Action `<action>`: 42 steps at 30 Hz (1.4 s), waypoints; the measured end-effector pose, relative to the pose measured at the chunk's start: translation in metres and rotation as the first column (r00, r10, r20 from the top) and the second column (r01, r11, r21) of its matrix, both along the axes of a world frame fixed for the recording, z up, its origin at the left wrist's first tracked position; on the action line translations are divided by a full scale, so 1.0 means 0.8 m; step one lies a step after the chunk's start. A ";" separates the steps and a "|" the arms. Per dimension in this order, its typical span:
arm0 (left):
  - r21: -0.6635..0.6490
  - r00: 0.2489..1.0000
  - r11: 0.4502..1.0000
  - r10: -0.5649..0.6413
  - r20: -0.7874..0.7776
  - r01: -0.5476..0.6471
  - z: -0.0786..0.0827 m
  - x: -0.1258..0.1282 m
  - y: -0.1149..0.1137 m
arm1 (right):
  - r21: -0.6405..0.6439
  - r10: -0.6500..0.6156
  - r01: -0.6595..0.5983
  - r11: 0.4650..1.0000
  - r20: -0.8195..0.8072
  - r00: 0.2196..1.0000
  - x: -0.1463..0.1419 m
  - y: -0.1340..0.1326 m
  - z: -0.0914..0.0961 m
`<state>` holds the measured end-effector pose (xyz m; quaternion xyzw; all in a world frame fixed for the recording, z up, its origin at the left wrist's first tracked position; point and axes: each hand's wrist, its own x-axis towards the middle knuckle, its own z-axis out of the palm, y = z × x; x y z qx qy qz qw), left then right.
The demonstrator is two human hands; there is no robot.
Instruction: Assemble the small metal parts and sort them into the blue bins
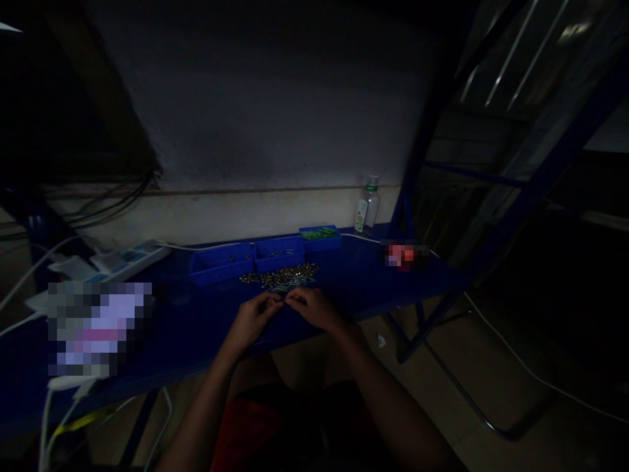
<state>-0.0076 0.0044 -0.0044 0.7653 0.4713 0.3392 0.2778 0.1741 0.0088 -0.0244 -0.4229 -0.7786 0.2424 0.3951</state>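
Both my hands meet over the near part of a blue table (206,314). My left hand (255,316) and my right hand (313,307) are closed in pinches, fingertips nearly touching, around a small part too dim to name. Just beyond them lies a pile of small metal parts (282,275), brass and silver coloured. Behind the pile stand three blue bins: a left one (219,265), a middle one (279,252) and a small one with green content (320,236).
A clear plastic bottle (367,206) stands at the back right by the wall. A white power strip (132,257) and white cables lie at the left. A blue metal frame (515,216) rises at the right, with a cable on the floor.
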 end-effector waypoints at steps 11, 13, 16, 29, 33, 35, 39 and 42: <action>0.028 1.000 1.000 -0.012 -0.025 0.013 -0.003 -0.001 0.001 | -0.007 0.004 -0.003 1.000 0.064 0.998 -0.001 -0.002 0.003; 0.021 1.000 1.000 -0.005 -0.027 0.006 -0.001 0.000 0.000 | 0.000 -0.008 0.008 1.000 0.056 0.998 -0.001 -0.002 0.003; 0.007 1.000 1.000 0.005 -0.027 -0.005 0.003 0.001 -0.002 | 0.005 -0.037 0.037 0.999 0.032 0.999 -0.002 -0.001 0.001; 0.037 1.000 0.999 -0.026 0.016 0.026 0.009 0.002 -0.006 | 0.056 -0.006 -0.006 0.998 0.213 0.977 -0.001 -0.001 0.002; 0.043 0.999 0.998 -0.054 0.001 0.054 0.009 0.003 -0.007 | 0.076 0.000 -0.017 0.997 0.221 0.975 -0.001 0.000 -0.001; 0.049 0.998 0.997 -0.061 -0.001 0.061 0.009 0.003 -0.007 | 0.086 0.002 -0.021 0.996 0.218 0.976 -0.002 -0.001 -0.001; 0.056 0.998 0.997 -0.055 -0.007 0.055 0.007 0.002 -0.006 | 0.092 -0.002 -0.019 0.996 0.217 0.976 -0.002 -0.002 0.001; 0.077 1.000 0.997 0.000 -0.002 0.000 0.002 -0.001 -0.003 | 0.070 -0.011 0.000 0.998 0.162 0.987 -0.001 -0.003 0.002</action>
